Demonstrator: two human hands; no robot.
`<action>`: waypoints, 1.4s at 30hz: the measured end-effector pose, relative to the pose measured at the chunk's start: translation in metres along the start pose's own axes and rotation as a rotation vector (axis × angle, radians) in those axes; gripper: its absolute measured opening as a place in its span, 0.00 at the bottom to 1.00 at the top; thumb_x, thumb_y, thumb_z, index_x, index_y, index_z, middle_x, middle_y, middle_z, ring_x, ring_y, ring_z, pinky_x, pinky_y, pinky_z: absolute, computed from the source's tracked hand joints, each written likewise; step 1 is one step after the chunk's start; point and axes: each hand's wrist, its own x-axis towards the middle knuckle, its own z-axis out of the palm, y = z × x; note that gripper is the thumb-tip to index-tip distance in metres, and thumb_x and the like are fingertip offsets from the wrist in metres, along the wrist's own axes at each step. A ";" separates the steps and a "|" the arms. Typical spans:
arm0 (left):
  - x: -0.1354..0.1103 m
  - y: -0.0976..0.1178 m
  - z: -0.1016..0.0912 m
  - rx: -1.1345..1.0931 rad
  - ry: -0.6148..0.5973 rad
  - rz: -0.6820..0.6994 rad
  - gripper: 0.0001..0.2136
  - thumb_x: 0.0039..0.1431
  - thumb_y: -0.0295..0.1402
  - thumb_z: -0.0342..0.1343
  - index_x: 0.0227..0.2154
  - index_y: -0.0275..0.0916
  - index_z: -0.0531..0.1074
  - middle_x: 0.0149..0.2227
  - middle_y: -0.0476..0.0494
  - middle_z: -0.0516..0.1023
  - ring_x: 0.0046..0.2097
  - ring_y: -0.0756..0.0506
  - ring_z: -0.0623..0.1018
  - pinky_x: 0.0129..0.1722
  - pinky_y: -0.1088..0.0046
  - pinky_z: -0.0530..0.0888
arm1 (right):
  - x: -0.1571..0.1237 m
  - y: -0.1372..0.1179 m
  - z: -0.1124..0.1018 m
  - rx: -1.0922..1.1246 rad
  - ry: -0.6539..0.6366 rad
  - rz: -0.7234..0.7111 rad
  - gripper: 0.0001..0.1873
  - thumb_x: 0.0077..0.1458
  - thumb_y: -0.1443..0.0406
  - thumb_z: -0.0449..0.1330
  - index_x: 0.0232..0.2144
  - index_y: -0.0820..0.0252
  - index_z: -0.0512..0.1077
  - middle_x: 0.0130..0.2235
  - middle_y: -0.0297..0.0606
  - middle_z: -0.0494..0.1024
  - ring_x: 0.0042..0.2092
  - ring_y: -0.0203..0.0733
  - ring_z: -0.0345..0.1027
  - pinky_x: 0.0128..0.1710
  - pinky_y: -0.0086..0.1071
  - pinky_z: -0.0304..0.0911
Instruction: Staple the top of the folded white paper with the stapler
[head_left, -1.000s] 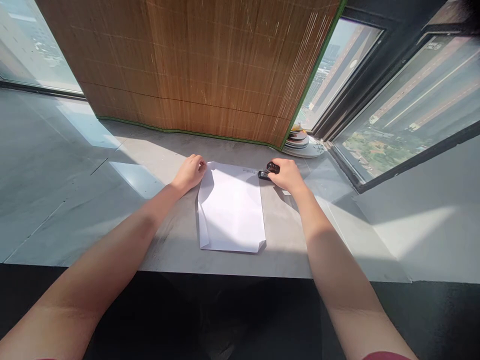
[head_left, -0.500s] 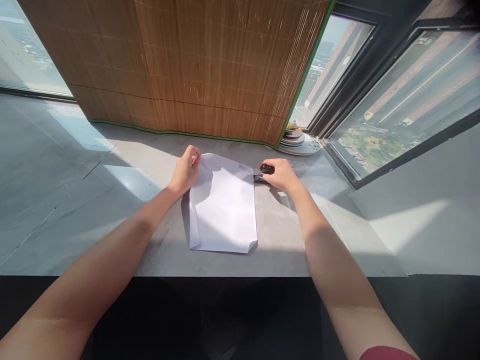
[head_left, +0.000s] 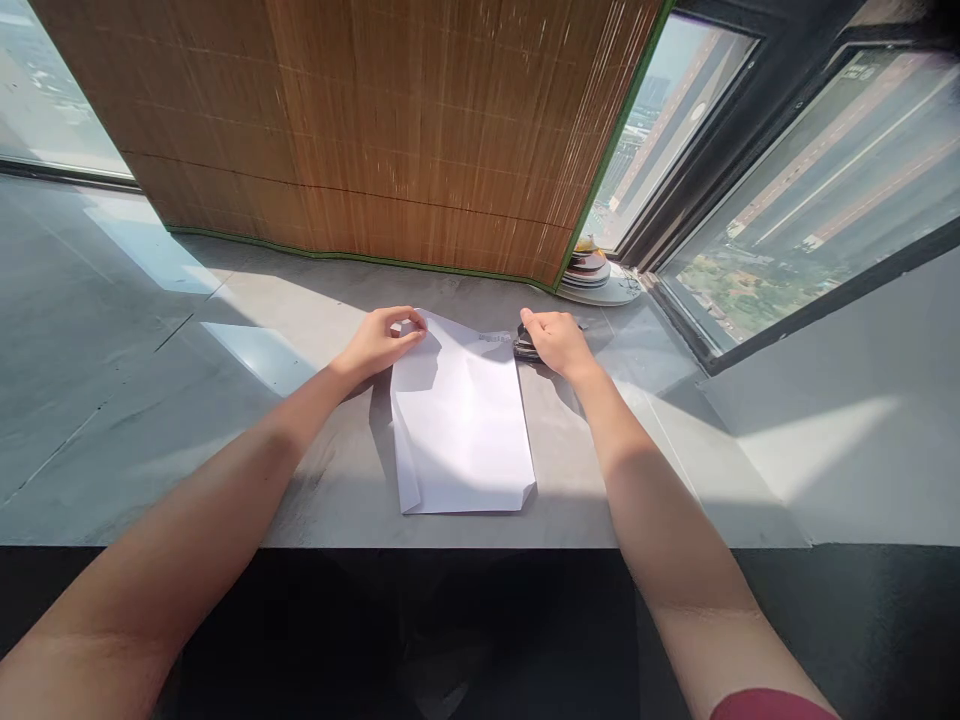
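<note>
A stack of white paper sheets (head_left: 461, 425) lies on the grey counter (head_left: 300, 470) in front of me, its near corners folded. My left hand (head_left: 382, 340) pinches the sheets' far left corner with thumb and fingers closed on it. My right hand (head_left: 553, 340) rests at the far right corner, fingers curled over a small black stapler (head_left: 525, 347) that sits against the paper's edge.
A bamboo blind (head_left: 375, 130) with a green border hangs behind the counter. A pile of plates (head_left: 596, 278) stands at the back right by the window frame (head_left: 720, 170). The counter's near edge drops to a dark floor.
The paper has shifted slightly right and turned. My left hand moved from beside the corner onto it. My right hand lowered over the stapler, which now shows less.
</note>
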 end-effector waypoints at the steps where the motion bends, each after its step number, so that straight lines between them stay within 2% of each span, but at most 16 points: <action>1: -0.001 0.001 0.000 -0.010 -0.014 -0.010 0.08 0.61 0.39 0.62 0.35 0.39 0.79 0.40 0.45 0.82 0.32 0.50 0.73 0.31 0.73 0.70 | 0.000 0.000 0.002 -0.020 0.003 0.005 0.35 0.73 0.44 0.45 0.17 0.53 0.56 0.22 0.34 0.60 0.29 0.39 0.53 0.32 0.35 0.47; 4: -0.004 0.003 -0.001 -0.032 -0.052 -0.034 0.07 0.60 0.38 0.64 0.38 0.41 0.80 0.39 0.45 0.81 0.29 0.51 0.70 0.29 0.72 0.67 | 0.001 -0.001 0.005 -0.047 0.025 -0.002 0.35 0.72 0.42 0.44 0.17 0.53 0.54 0.22 0.37 0.63 0.29 0.42 0.56 0.32 0.36 0.45; 9: -0.002 0.001 -0.001 0.041 -0.149 -0.034 0.11 0.57 0.36 0.65 0.42 0.43 0.85 0.28 0.48 0.76 0.27 0.49 0.68 0.28 0.70 0.64 | 0.000 -0.001 0.005 -0.068 0.022 -0.012 0.35 0.73 0.42 0.43 0.18 0.54 0.55 0.23 0.39 0.66 0.30 0.43 0.60 0.33 0.37 0.47; 15: 0.000 -0.003 0.000 0.049 -0.103 -0.013 0.15 0.55 0.36 0.65 0.45 0.42 0.88 0.36 0.44 0.84 0.29 0.49 0.68 0.30 0.69 0.65 | 0.001 -0.002 0.007 -0.161 0.025 0.017 0.33 0.76 0.48 0.43 0.20 0.54 0.60 0.26 0.41 0.70 0.33 0.46 0.65 0.35 0.38 0.50; 23: 0.001 -0.002 0.001 0.043 -0.089 -0.039 0.14 0.54 0.34 0.65 0.43 0.42 0.88 0.33 0.44 0.84 0.29 0.48 0.70 0.29 0.68 0.65 | 0.004 -0.011 0.013 -0.192 0.085 0.054 0.32 0.77 0.52 0.44 0.23 0.55 0.70 0.30 0.45 0.74 0.37 0.49 0.68 0.39 0.39 0.52; 32: 0.001 0.000 0.000 0.053 -0.087 -0.025 0.13 0.55 0.32 0.65 0.43 0.40 0.88 0.36 0.43 0.86 0.30 0.48 0.72 0.32 0.68 0.69 | 0.006 -0.008 0.014 -0.152 0.086 0.075 0.32 0.75 0.50 0.46 0.22 0.55 0.71 0.25 0.41 0.70 0.33 0.47 0.66 0.36 0.39 0.52; 38: 0.000 0.003 0.000 0.056 -0.074 -0.015 0.13 0.54 0.33 0.65 0.42 0.39 0.88 0.35 0.44 0.86 0.30 0.48 0.73 0.32 0.69 0.70 | 0.007 -0.003 0.018 -0.104 0.158 0.028 0.33 0.73 0.46 0.47 0.21 0.54 0.69 0.22 0.39 0.64 0.29 0.45 0.60 0.33 0.39 0.51; 42: 0.000 0.003 0.000 0.067 -0.068 -0.004 0.13 0.54 0.33 0.65 0.42 0.39 0.88 0.35 0.44 0.86 0.30 0.48 0.73 0.32 0.69 0.70 | 0.008 -0.004 0.020 -0.118 0.160 0.017 0.32 0.73 0.48 0.48 0.21 0.54 0.70 0.22 0.39 0.65 0.29 0.46 0.62 0.33 0.38 0.51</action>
